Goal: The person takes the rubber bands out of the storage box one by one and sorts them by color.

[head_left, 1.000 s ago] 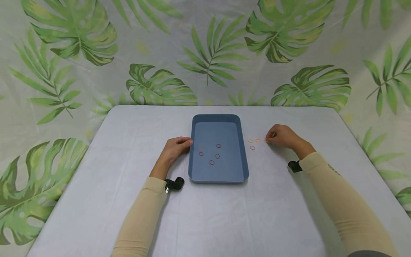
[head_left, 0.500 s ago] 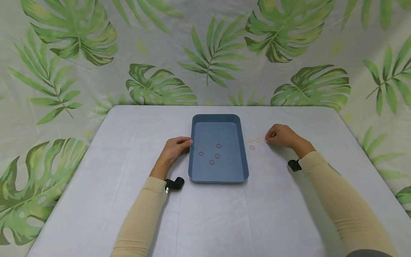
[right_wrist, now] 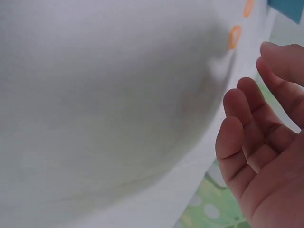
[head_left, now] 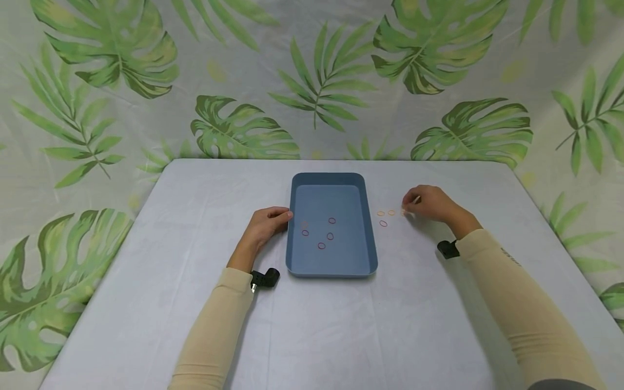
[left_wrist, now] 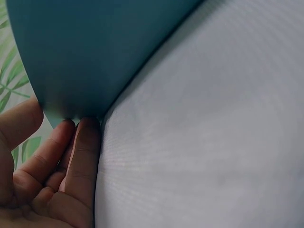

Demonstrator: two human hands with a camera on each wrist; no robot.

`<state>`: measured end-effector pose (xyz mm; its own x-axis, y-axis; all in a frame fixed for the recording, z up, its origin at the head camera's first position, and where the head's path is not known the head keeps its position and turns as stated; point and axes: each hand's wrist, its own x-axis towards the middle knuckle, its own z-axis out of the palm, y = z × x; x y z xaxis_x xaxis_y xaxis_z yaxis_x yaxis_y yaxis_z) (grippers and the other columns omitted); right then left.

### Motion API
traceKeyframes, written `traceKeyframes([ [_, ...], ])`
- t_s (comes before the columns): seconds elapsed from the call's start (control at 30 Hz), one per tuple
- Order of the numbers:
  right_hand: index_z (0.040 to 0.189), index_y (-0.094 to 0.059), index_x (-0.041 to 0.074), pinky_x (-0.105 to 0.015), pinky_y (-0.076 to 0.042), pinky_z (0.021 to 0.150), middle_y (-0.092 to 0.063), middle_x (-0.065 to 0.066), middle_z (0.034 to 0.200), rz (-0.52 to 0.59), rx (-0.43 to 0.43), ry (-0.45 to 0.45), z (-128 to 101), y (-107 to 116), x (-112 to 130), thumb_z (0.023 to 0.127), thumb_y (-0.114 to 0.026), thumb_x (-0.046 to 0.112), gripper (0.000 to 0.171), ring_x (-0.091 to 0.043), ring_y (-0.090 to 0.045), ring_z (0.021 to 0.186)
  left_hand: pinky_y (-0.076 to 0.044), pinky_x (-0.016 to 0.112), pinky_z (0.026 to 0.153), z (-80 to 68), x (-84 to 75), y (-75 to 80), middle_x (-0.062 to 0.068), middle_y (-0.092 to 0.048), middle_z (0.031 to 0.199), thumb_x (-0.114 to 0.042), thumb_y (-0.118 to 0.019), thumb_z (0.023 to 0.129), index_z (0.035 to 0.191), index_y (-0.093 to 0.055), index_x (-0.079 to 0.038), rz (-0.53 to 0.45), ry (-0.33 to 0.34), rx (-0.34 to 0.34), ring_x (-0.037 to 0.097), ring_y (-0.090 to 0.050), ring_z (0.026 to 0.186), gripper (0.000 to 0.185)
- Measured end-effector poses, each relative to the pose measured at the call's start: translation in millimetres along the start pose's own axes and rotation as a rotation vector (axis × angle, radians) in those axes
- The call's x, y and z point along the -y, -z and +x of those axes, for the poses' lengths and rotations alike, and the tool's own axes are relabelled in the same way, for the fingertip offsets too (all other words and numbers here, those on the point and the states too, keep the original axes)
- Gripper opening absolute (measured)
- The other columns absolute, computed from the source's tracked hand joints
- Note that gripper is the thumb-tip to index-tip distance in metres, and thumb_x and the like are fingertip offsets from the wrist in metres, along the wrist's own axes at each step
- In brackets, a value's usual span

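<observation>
A blue tray [head_left: 297, 260] lies mid-table with several red rubber bands [head_left: 330, 236] inside. My left hand [head_left: 265, 225] holds the tray's left wall [left_wrist: 95, 52], its fingertips [left_wrist: 83, 130] against the outside and its thumb at the rim. Three orange rubber bands [head_left: 383, 223] lie on the cloth just right of the tray; two of these orange bands [right_wrist: 234, 37] show in the right wrist view. My right hand [head_left: 429, 205] is beyond them, thumb and forefinger pinched on a further orange band [head_left: 403, 212]. Its other fingers [right_wrist: 242, 109] are loosely curled, and the pinch itself is outside the right wrist view.
A pale grey cloth [head_left: 322, 330] covers the table, with wide bare cloth on both sides of the tray and in front of it. A leaf-print backdrop [head_left: 312, 81] hangs behind the far edge.
My right hand has risen a little and shifted slightly away from me while staying at the orange band. The left hand and the tray have not moved.
</observation>
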<state>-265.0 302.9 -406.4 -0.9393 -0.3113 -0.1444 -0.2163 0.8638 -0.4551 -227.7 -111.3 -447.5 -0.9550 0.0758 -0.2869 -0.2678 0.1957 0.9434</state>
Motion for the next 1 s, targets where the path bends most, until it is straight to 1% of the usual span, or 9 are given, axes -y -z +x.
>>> traceKeyframes([
  [0.1, 0.11, -0.069, -0.001, -0.041, -0.053, 0.075, -0.068, -0.021, 0.11, 0.008, -0.017, 0.023, 1, 3, 6, 0.095, -0.062, 0.014, 0.022, -0.033, -0.064, 0.097, -0.051, 0.039, 0.106, -0.5, -0.6, 0.1, 0.016, -0.062, 0.136, -0.024, -0.068, 0.094, 0.13, -0.063, -0.003, 0.01, -0.001, -0.001, 0.028, -0.062, 0.124, 0.042],
  [0.23, 0.111, -0.07, 0.0, -0.044, -0.053, 0.08, -0.068, -0.019, 0.112, -0.004, -0.034, 0.05, 3, 4, 19, 0.095, -0.061, 0.013, 0.022, -0.032, -0.065, 0.097, -0.051, 0.039, 0.107, 0.1, -0.1, 0.1, 0.016, -0.062, 0.137, -0.024, -0.068, 0.095, 0.131, -0.063, -0.004, 0.006, 0.005, 0.005, 0.028, -0.061, 0.125, 0.042],
  [0.37, 0.112, -0.069, 0.0, -0.047, -0.053, 0.083, -0.068, -0.02, 0.114, 0.008, -0.03, 0.072, 5, 7, 32, 0.096, -0.061, 0.013, 0.022, -0.032, -0.065, 0.098, -0.051, 0.039, 0.107, 0.7, 0.8, -0.7, 0.016, -0.062, 0.137, -0.023, -0.068, 0.095, 0.131, -0.063, -0.003, -0.003, 0.008, 0.001, 0.027, -0.061, 0.124, 0.042],
  [0.5, 0.113, -0.068, 0.0, -0.047, -0.053, 0.084, -0.068, -0.02, 0.115, 0.034, -0.025, 0.104, 6, 9, 42, 0.096, -0.061, 0.012, 0.022, -0.032, -0.065, 0.1, -0.051, 0.039, 0.107, 0.4, 0.5, -1.3, 0.016, -0.062, 0.136, -0.023, -0.068, 0.094, 0.13, -0.064, -0.003, -0.015, 0.014, -0.004, 0.027, -0.061, 0.124, 0.041],
  [0.83, 0.113, -0.068, 0.0, -0.047, -0.054, 0.081, -0.069, -0.017, 0.109, 0.023, -0.012, 0.182, 10, 12, 68, 0.096, -0.062, 0.012, 0.022, -0.031, -0.066, 0.096, -0.051, 0.038, 0.105, -0.2, 0.1, -2.0, 0.017, -0.062, 0.136, -0.024, -0.068, 0.095, 0.131, -0.063, -0.003, 0.001, 0.005, 0.0, 0.026, -0.062, 0.123, 0.042],
  [1.0, 0.113, -0.068, 0.0, -0.048, -0.055, 0.085, -0.069, -0.017, 0.11, 0.019, -0.008, 0.246, 12, 12, 85, 0.097, -0.062, 0.011, 0.02, -0.033, -0.066, 0.099, -0.051, 0.038, 0.106, -0.6, -0.3, -1.1, 0.016, -0.063, 0.136, -0.024, -0.068, 0.094, 0.129, -0.064, -0.003, -0.002, 0.012, -0.005, 0.027, -0.062, 0.124, 0.041],
])
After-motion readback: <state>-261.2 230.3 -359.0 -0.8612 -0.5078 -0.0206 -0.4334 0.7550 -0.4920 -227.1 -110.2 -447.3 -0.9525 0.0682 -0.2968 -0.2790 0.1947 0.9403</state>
